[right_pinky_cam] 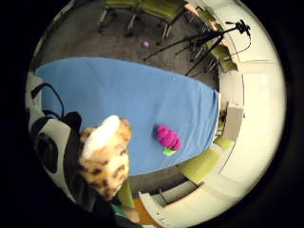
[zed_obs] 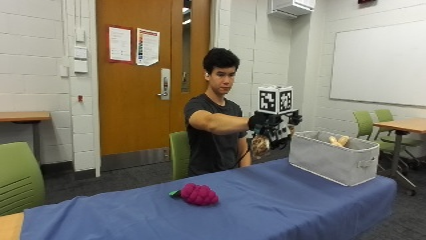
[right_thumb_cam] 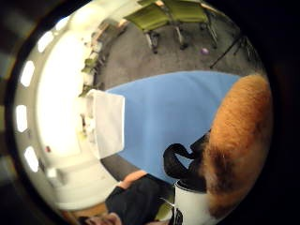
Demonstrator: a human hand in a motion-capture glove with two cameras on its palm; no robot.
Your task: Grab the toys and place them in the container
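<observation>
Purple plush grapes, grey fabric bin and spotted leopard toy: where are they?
Purple plush grapes (zed_obs: 198,194): outside view, middle of the bunch, on the blue tablecloth.
Grey fabric bin (zed_obs: 333,163): outside view, its front wall.
Spotted leopard toy (right_pinky_cam: 105,159): little finger side palm view, its spotted body.

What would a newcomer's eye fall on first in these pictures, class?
First, the gloved right hand, raised above the blue table and gripping a spotted plush toy, just short of the grey container. Next, the bright pink plush grapes, lying alone near the middle of the table. A tan toy already pokes out of the container, which stands at the table's end.
</observation>
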